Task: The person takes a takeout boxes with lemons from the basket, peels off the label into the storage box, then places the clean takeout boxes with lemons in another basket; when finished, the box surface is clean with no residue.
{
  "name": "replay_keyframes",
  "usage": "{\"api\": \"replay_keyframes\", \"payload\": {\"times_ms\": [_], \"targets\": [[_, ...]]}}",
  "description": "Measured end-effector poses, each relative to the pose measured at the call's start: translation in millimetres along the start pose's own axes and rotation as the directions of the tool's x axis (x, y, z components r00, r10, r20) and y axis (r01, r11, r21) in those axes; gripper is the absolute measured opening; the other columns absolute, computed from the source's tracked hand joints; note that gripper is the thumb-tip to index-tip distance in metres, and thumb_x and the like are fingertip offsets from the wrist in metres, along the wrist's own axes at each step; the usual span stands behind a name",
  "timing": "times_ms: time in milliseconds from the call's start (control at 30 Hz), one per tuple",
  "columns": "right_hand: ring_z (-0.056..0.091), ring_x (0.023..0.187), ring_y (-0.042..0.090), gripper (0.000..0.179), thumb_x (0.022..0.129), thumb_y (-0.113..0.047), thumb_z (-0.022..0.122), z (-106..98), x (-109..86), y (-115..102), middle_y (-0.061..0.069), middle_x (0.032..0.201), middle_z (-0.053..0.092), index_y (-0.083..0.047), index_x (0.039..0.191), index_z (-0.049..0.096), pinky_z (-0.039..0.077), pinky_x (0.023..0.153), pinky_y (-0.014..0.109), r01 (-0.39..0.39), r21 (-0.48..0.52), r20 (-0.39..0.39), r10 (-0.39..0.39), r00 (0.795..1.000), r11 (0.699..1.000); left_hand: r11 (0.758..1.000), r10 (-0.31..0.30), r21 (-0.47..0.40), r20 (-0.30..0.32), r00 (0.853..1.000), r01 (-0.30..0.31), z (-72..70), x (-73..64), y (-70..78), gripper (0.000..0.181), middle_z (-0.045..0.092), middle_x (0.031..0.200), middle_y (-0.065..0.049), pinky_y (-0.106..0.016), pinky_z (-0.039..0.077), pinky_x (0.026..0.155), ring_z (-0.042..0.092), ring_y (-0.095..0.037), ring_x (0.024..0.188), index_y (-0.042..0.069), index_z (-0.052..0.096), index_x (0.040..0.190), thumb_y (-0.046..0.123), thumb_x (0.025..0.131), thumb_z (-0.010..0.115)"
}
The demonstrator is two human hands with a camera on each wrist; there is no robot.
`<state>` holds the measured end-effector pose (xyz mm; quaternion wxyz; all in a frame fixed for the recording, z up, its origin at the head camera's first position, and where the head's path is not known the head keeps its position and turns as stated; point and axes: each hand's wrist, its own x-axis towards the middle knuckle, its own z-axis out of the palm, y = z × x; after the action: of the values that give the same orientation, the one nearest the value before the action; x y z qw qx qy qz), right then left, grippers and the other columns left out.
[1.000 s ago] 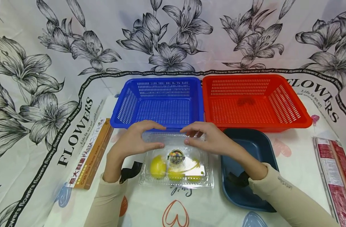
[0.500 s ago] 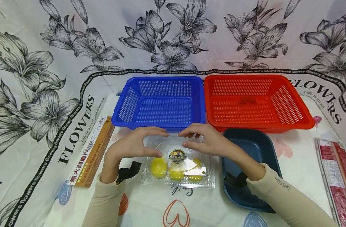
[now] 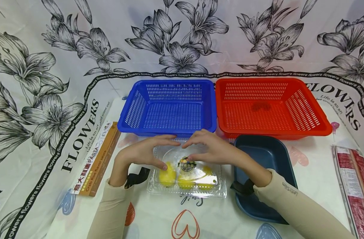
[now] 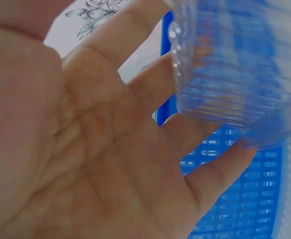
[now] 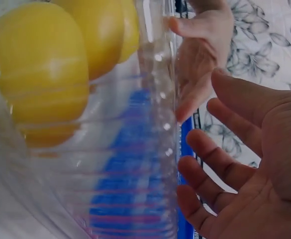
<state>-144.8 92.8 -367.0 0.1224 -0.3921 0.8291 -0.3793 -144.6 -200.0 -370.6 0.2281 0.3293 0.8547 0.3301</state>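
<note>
A clear plastic clamshell box (image 3: 197, 169) with a round label sits in front of the blue basket, and several yellow fruits (image 3: 167, 176) show through its lid. My left hand (image 3: 144, 152) spans the box's back left part, thumb over the lid. In the left wrist view its fingers (image 4: 150, 84) extend past the ribbed plastic edge, palm facing the camera. From the other side my right hand (image 3: 213, 149) reaches over the back of the lid. The right wrist view shows its loosely bent fingers (image 5: 225, 164) beside the box's edge. Neither hand grips anything.
Behind the box stand a blue basket (image 3: 173, 116) and a red basket (image 3: 268, 114), side by side. A dark blue tray (image 3: 274, 159) lies under the right forearm. A pasta box (image 3: 95, 162) is at left, a red and white packet (image 3: 353, 186) at far right.
My right hand has shifted a little left, so the two hands' fingertips are closer together. My left thumb has come slightly down over the lid. The box has stayed in place.
</note>
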Motion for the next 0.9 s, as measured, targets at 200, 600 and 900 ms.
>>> {"api": "replay_keyframes", "payload": {"times_ms": [200, 600, 900], "targets": [[0.050, 0.102, 0.018, 0.036, 0.087, -0.031, 0.082, 6.4, 3.8, 1.3, 0.002, 0.107, 0.068, -0.021, 0.121, 0.076, 0.040, 0.086, 0.035, 0.014, -0.105, -0.003, -0.015, 1.000, 0.994, 1.000, 0.022, -0.023, 0.011, 1.000, -0.021, -0.4, 4.2, -2.9, 0.080, 0.039, 0.163, -0.010, -0.060, 0.033, 0.119, 0.030, -0.034, 0.154, 0.024, 0.055, 0.147, 0.029, 0.076, 0.090], [0.041, 0.093, 0.014, 0.036, 0.085, -0.034, 0.082, 15.1, 6.2, 2.1, 0.002, 0.101, 0.062, -0.027, 0.120, 0.077, 0.030, 0.081, 0.034, 0.033, -0.229, 0.026, -0.028, 0.999, 0.973, 0.999, -0.005, -0.039, 0.024, 1.000, 0.006, 0.0, 3.9, -2.8, 0.079, 0.041, 0.161, -0.009, -0.061, 0.033, 0.118, 0.033, -0.034, 0.152, 0.024, 0.055, 0.148, 0.029, 0.077, 0.090], [0.041, 0.096, 0.015, 0.021, 0.086, -0.035, 0.082, 15.1, 5.7, 0.6, 0.001, 0.102, 0.063, -0.030, 0.107, 0.080, 0.031, 0.083, 0.035, 0.017, -0.198, 0.032, -0.011, 0.999, 0.980, 0.999, -0.002, -0.032, 0.019, 1.000, 0.002, 1.0, 2.6, -1.1, 0.079, 0.042, 0.160, -0.011, -0.061, 0.034, 0.119, 0.034, -0.034, 0.151, 0.023, 0.055, 0.147, 0.028, 0.077, 0.090]]}}
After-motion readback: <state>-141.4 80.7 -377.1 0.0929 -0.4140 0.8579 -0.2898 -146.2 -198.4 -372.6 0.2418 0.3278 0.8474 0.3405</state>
